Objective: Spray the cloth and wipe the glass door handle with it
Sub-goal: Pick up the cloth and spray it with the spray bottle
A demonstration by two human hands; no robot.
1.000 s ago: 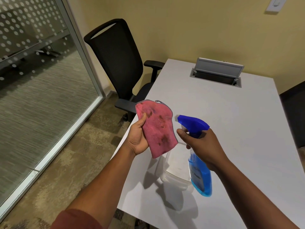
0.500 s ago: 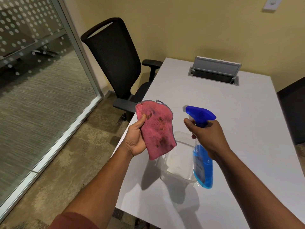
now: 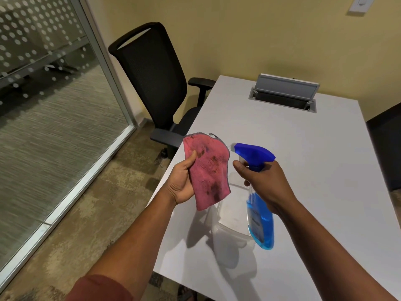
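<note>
Head view: cloth (image 3: 207, 170) in left hand (image 3: 182, 181), beside spray bottle (image 3: 258, 192).

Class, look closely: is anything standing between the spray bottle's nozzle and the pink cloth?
Nothing visible does. The spray bottle in the right hand aims its nozzle across an open gap at the pink cloth, held up by the left hand.

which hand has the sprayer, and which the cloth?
The right hand grips the spray bottle by its neck, nozzle aimed at the cloth. The left hand holds up the stained pink cloth, thumb across its front.
</note>
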